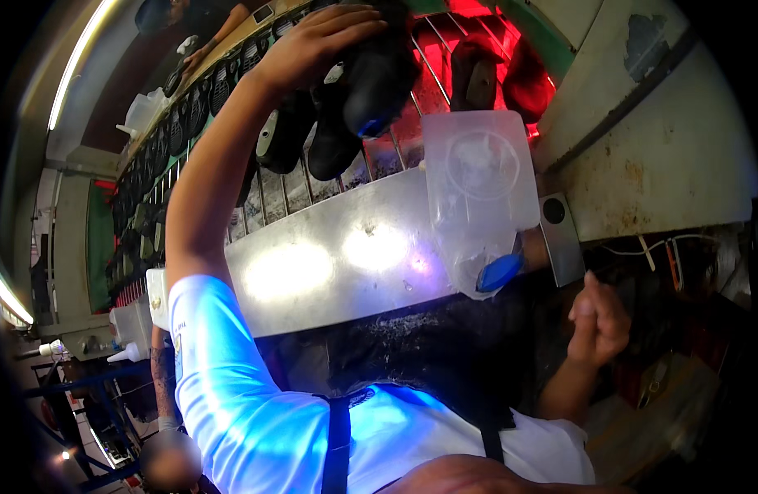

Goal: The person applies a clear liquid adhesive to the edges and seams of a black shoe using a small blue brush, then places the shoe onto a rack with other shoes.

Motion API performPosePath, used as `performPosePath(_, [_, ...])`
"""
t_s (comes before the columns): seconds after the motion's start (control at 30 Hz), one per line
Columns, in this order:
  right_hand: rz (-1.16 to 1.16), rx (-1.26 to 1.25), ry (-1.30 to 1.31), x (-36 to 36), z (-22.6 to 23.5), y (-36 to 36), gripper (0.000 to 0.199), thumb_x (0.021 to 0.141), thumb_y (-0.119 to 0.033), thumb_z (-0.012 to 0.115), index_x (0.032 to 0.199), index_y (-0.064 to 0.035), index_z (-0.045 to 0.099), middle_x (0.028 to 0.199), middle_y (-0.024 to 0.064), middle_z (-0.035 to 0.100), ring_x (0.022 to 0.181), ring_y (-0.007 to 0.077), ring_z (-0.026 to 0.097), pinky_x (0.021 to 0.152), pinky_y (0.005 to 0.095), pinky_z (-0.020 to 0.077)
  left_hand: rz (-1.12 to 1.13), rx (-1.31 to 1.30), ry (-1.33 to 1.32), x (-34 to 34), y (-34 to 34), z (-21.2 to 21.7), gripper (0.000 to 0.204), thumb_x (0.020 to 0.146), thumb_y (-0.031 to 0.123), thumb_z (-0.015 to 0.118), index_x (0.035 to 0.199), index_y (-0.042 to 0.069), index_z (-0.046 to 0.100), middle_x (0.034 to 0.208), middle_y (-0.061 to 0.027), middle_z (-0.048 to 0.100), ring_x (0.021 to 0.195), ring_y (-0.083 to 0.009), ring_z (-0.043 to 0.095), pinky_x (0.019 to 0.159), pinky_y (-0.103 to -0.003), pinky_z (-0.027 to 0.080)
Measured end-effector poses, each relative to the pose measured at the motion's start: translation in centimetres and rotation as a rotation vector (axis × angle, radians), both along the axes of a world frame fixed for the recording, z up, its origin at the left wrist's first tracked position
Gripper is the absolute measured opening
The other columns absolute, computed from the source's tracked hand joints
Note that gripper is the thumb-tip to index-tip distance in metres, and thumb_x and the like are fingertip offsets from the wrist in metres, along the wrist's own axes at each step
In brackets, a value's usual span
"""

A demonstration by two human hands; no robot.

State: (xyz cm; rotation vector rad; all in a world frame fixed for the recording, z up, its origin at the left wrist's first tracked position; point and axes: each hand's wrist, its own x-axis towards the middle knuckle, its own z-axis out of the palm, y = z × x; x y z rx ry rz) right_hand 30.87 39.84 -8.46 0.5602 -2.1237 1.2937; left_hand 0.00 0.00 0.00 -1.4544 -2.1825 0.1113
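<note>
At the top of the head view my left hand (338,37) has its fingers wrapped over the upper end of a black shoe (383,82). That shoe tilts toe-down above a metal rack (292,193), and a blue glint shows on its toe. Two more dark shoes, one of them a black shoe (333,144), sit just below and left of it. My right hand (597,321) is raised at the right with its fingers curled in; what they hold, if anything, is hidden. Nearest to it is a translucent plastic container (482,173) with a blue piece (500,272) at its lower end.
A shiny metal ledge (329,263) runs before the rack. Red light glows over more shoes (478,74) at the back. Rows of dark soles (198,111) line the left side. A co-worker's arm (218,37) reaches in at upper left; another person (165,395) is lower left.
</note>
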Motion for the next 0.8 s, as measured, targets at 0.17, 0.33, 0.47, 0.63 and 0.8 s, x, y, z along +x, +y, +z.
performPosePath(0.17, [-0.012,0.030,-0.060,1.2,-0.7,-0.1,0.026,0.091,-0.003,0.057,0.114,-0.0009,0.069,0.063,0.0041,0.055,0.048,0.0156,0.052,0.048,0.0271,0.0417,-0.118,-0.402,0.071,-8.8,2.9,-4.0,0.055,0.085,0.011,0.058,0.139,0.018,0.055,0.137,-0.0080,0.058,0.135,-0.0245,0.049,0.115,-0.045,0.036])
performPosePath(0.33, [-0.002,0.039,-0.069,1.0,-2.2,-0.5,0.026,0.090,-0.007,0.058,0.114,-0.0049,0.069,0.063,0.0023,0.056,0.050,0.0159,0.052,0.050,0.0286,0.0418,-0.139,-0.598,0.023,-14.0,5.5,-11.6,0.049,0.085,0.015,0.058,0.133,0.021,0.057,0.131,-0.0009,0.059,0.131,-0.0189,0.050,0.115,-0.049,0.034])
performPosePath(0.47, [0.025,0.006,-0.145,0.9,-2.3,-1.0,0.027,0.088,-0.005,0.061,0.113,-0.0039,0.070,0.067,0.0036,0.058,0.052,0.0165,0.053,0.053,0.0286,0.0434,-0.138,-0.635,0.103,-15.4,7.0,-14.8,0.042,0.082,0.021,0.061,0.124,0.023,0.061,0.122,0.0043,0.060,0.126,-0.0173,0.050,0.115,-0.047,0.034])
performPosePath(0.63, [-0.081,0.009,-0.371,0.7,-0.6,-2.4,0.034,0.086,-0.001,0.063,0.120,0.0004,0.067,0.096,0.0132,0.064,0.064,0.0144,0.056,0.058,0.0276,0.0461,-0.119,-0.658,0.207,-15.7,8.7,-15.6,0.043,0.082,0.022,0.062,0.124,0.029,0.062,0.123,0.0078,0.060,0.131,-0.0203,0.046,0.118,-0.047,0.030])
performPosePath(0.8, [-0.003,-0.031,-0.404,-0.2,-0.9,-3.3,0.045,0.085,0.001,0.067,0.129,0.0016,0.063,0.116,0.0189,0.062,0.068,0.0117,0.055,0.057,0.0228,0.0444,-0.059,-0.634,0.177,-14.7,8.4,-14.8,0.047,0.083,0.022,0.062,0.129,0.033,0.060,0.130,0.0073,0.056,0.138,-0.0220,0.039,0.120,-0.047,0.027])
